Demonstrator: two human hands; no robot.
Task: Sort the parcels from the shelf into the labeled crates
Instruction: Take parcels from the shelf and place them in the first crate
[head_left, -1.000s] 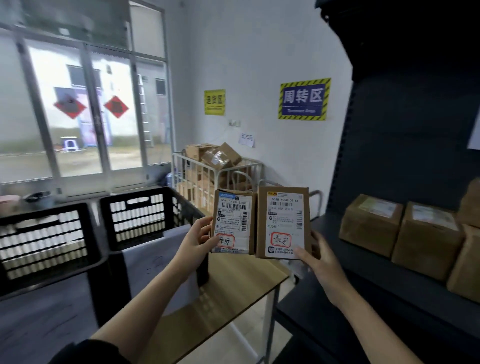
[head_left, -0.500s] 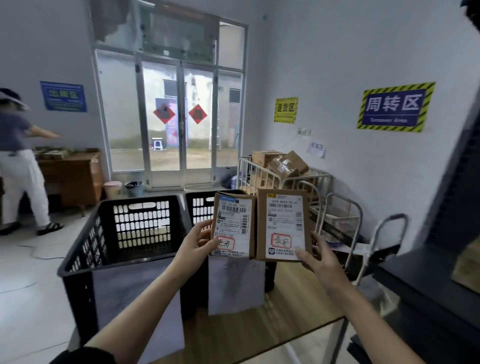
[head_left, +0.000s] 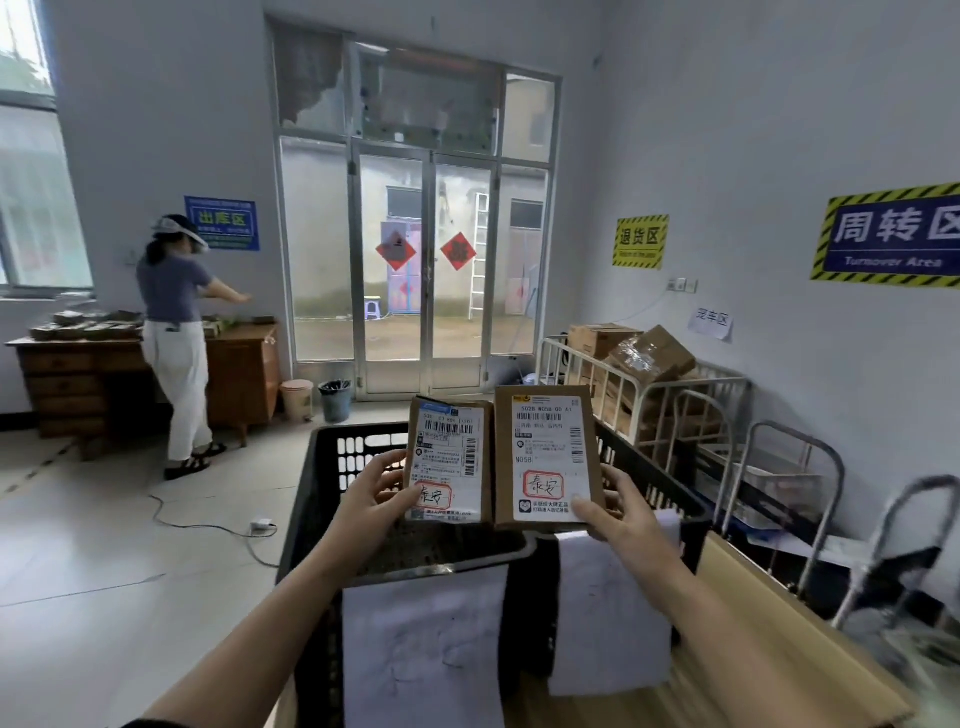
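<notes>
Holding two parcels up side by side, we are at the reading step: the labels face us and nothing is dropped yet. Our left hand (head_left: 371, 499) pinches the lower left corner of the smaller brown cardboard parcel (head_left: 451, 462), thumb on its white shipping label, fingers behind. Just beside it, edges nearly touching, stands the larger flat brown cardboard parcel (head_left: 545, 457), which our right hand (head_left: 621, 512) pinches at its lower right corner in the same way. Both hang above the black slatted plastic crates: the left crate (head_left: 322, 519) with a white paper sheet (head_left: 423, 649) on its front, the right crate (head_left: 675, 501) with its own white sheet (head_left: 608, 613). The red-boxed handwriting on the two labels looks alike, so we judge both belong in one crate. Next we must match that mark to a sheet, whose faint writing we cannot read from here.
</notes>
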